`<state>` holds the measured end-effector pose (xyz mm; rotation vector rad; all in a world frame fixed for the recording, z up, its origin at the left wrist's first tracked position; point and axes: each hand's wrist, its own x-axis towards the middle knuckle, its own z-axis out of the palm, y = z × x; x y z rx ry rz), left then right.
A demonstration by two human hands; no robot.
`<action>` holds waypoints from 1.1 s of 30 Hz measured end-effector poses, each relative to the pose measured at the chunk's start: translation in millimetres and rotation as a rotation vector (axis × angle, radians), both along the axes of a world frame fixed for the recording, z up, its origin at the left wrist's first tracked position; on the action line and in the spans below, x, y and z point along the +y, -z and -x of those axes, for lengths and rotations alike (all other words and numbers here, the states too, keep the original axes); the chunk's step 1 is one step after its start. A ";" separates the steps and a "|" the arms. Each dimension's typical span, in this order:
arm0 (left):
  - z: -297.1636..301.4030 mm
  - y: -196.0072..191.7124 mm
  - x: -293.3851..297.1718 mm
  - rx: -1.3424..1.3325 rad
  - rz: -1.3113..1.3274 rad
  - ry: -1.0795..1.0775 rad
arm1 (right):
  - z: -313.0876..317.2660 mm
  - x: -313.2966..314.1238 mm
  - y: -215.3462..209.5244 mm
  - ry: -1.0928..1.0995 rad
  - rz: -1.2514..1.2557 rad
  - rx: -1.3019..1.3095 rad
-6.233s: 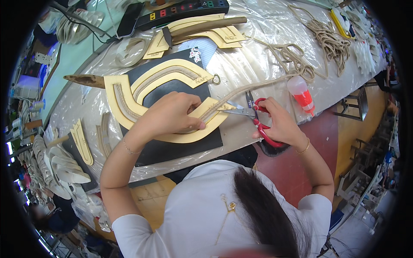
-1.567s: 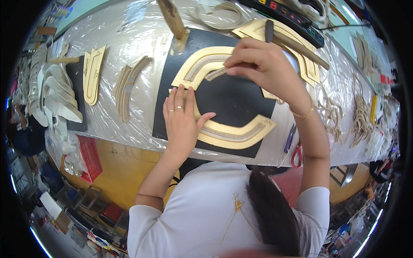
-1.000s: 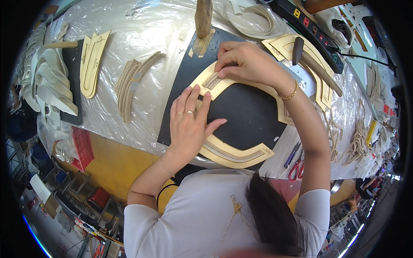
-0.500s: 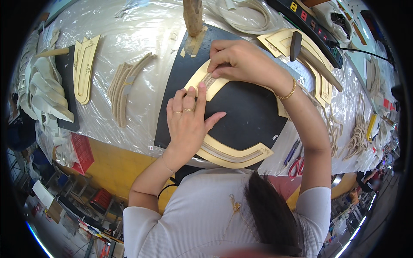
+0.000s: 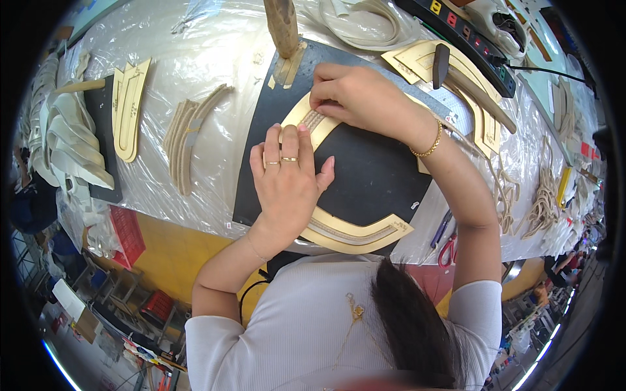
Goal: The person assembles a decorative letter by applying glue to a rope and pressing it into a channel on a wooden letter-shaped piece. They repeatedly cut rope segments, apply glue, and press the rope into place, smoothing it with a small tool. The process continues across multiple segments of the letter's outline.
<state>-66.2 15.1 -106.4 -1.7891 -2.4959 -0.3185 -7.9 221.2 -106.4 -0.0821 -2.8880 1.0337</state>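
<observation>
A curved cream template (image 5: 324,135) with a slot along its middle lies on a black board (image 5: 378,173). A beige braided strip (image 5: 313,120) sits in the slot. My left hand (image 5: 287,176) rests with its fingers stretched out and their tips on the template beside the strip; its thumb sticks out to the side. Just up and to the right, my right hand (image 5: 362,98) has thumb and fingers pinched at the strip, and the fingertips are partly hidden. Nearer to me, a second curved template (image 5: 355,240) also holds a beige strip in its slot.
A wooden handle (image 5: 282,29) stands at the board's far edge. Bundled beige strips (image 5: 186,146) and a cream template (image 5: 130,111) lie to the left. On the right are a hammer (image 5: 479,98), a power strip (image 5: 463,39), red scissors (image 5: 447,251) and coiled cord (image 5: 542,202).
My left thumb has drawn in slightly and lifted toward the fingers. My right hand stays pinched at the strip, with a small shift. The whole view has tilted a little.
</observation>
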 end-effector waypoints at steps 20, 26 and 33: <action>-21.3 15.8 31.9 -0.058 -0.068 -0.070 | -31.2 0.3 12.6 0.293 0.087 0.162; -20.8 13.9 38.8 -0.041 -0.013 -0.069 | -34.9 -1.8 11.9 0.265 0.020 0.154; -17.0 4.6 42.0 -0.061 0.005 -0.029 | -62.8 -20.3 -9.8 0.259 -0.421 -0.019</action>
